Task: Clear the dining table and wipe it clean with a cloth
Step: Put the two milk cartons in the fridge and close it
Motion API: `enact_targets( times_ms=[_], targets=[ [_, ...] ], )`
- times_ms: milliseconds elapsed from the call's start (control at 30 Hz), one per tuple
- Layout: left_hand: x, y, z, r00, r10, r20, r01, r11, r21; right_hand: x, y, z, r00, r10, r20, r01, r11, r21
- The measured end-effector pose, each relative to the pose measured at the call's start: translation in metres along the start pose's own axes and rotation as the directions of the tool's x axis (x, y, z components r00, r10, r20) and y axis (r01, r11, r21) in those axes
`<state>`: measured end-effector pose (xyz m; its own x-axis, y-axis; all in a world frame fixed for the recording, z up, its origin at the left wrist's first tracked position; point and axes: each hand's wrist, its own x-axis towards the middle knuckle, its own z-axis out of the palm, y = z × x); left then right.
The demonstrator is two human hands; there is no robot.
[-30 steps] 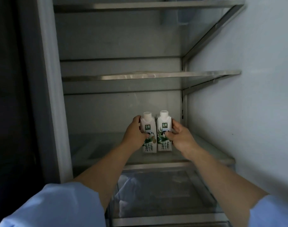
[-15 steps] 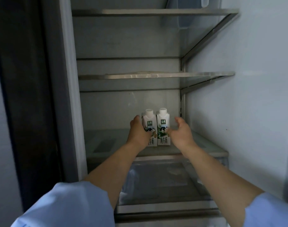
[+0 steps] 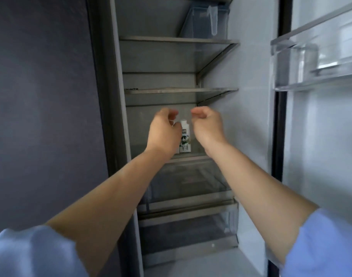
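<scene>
Standing before an open grey refrigerator (image 3: 249, 96), the person reaches both bare arms into it, pale blue sleeves at the bottom corners of the view. Farthest left is a dark matte panel (image 3: 41, 116), then the cabinet frame. The left hand (image 3: 164, 134) hovers in front of the lower glass shelf (image 3: 193, 155), fingers curled loosely and gripping nothing; it hides most of one small white milk carton with a green printed label (image 3: 175, 123), of which only a sliver of the top shows at the fingers. Just to its right the second white carton with a screw cap (image 3: 185, 138) stands upright on that shelf, long axis vertical, in the gap between the two hands and touching neither as far as I can tell. The right hand (image 3: 208, 127) is likewise half-curled and empty, slightly higher. Both cartons lie beyond the hands, deeper in the cabinet, the left hand nearer. Judging by this, the cartons are stowed, so the coming move probably points away from them, toward the clear door bins (image 3: 311, 76) at far right.
</scene>
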<state>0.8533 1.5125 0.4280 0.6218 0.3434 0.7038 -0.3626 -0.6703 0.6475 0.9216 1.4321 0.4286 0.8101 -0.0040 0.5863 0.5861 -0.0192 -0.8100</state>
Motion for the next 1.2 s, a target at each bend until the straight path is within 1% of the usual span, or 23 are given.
enact_targets(
  times_ms=[67, 100, 167, 267, 400, 533, 633, 700, 733, 800, 833, 867, 900, 967, 1000, 1067, 1133, 1200],
  targets=[
    [-0.030, 0.019, -0.016, 0.995, 0.097, 0.017, -0.096, 0.994, -0.053, -0.034, -0.023, -0.018, 0.999, -0.024, -0.032, 0.025, 1.000, 0.012],
    [-0.050, 0.032, -0.020, 0.989, 0.146, 0.035, -0.142, 0.985, -0.098, -0.059, -0.036, -0.037, 0.997, -0.039, -0.070, 0.039, 0.999, -0.008],
    [-0.072, 0.047, -0.028, 0.974, 0.227, 0.027, -0.221, 0.965, -0.140, -0.090, -0.051, -0.054, 0.993, -0.069, -0.095, 0.066, 0.997, -0.037],
    [-0.114, 0.085, -0.029, 0.945, 0.309, 0.104, -0.270, 0.921, -0.282, -0.144, -0.077, -0.105, 0.967, -0.133, -0.217, 0.099, 0.982, -0.158],
    [-0.158, 0.136, -0.014, 0.890, 0.414, 0.192, -0.312, 0.859, -0.406, -0.192, -0.103, -0.176, 0.919, -0.196, -0.343, 0.071, 0.936, -0.344],
    [-0.198, 0.187, 0.004, 0.803, 0.560, 0.204, -0.440, 0.787, -0.432, -0.228, -0.126, -0.246, 0.871, -0.256, -0.419, 0.044, 0.891, -0.453],
    [-0.220, 0.222, 0.021, 0.705, 0.687, 0.176, -0.568, 0.695, -0.441, -0.243, -0.137, -0.292, 0.819, -0.336, -0.464, 0.074, 0.866, -0.495],
    [-0.230, 0.241, 0.034, 0.656, 0.736, 0.168, -0.621, 0.653, -0.433, -0.245, -0.141, -0.320, 0.775, -0.384, -0.501, 0.089, 0.853, -0.515],
    [-0.236, 0.256, 0.045, 0.640, 0.751, 0.164, -0.639, 0.638, -0.430, -0.244, -0.143, -0.340, 0.749, -0.406, -0.524, 0.085, 0.843, -0.532],
    [-0.239, 0.269, 0.057, 0.613, 0.777, 0.143, -0.688, 0.615, -0.386, -0.236, -0.144, -0.361, 0.722, -0.425, -0.546, 0.051, 0.820, -0.571],
    [-0.242, 0.279, 0.068, 0.595, 0.795, 0.119, -0.722, 0.594, -0.355, -0.232, -0.145, -0.376, 0.722, -0.415, -0.554, 0.024, 0.815, -0.579],
    [-0.244, 0.286, 0.076, 0.582, 0.808, 0.097, -0.747, 0.578, -0.329, -0.226, -0.144, -0.389, 0.741, -0.380, -0.554, -0.004, 0.822, -0.570],
    [-0.247, 0.293, 0.083, 0.580, 0.810, 0.083, -0.758, 0.574, -0.310, -0.220, -0.143, -0.401, 0.777, -0.317, -0.544, -0.038, 0.839, -0.543],
    [-0.250, 0.304, 0.095, 0.566, 0.821, 0.074, -0.778, 0.562, -0.281, -0.207, -0.142, -0.420, 0.854, -0.138, -0.502, -0.122, 0.884, -0.451],
    [-0.251, 0.308, 0.101, 0.550, 0.831, 0.075, -0.794, 0.549, -0.262, -0.201, -0.140, -0.425, 0.877, -0.066, -0.477, -0.142, 0.911, -0.387],
    [-0.249, 0.309, 0.106, 0.528, 0.845, 0.091, -0.814, 0.533, -0.230, -0.195, -0.138, -0.424, 0.874, -0.037, -0.484, -0.134, 0.940, -0.314],
    [-0.246, 0.308, 0.106, 0.528, 0.844, 0.100, -0.822, 0.537, -0.190, -0.196, -0.138, -0.419, 0.847, -0.058, -0.528, -0.113, 0.952, -0.286],
    [-0.245, 0.307, 0.101, 0.512, 0.853, 0.106, -0.846, 0.522, -0.108, -0.201, -0.139, -0.414, 0.841, -0.079, -0.535, -0.068, 0.966, -0.250]
  ],
)
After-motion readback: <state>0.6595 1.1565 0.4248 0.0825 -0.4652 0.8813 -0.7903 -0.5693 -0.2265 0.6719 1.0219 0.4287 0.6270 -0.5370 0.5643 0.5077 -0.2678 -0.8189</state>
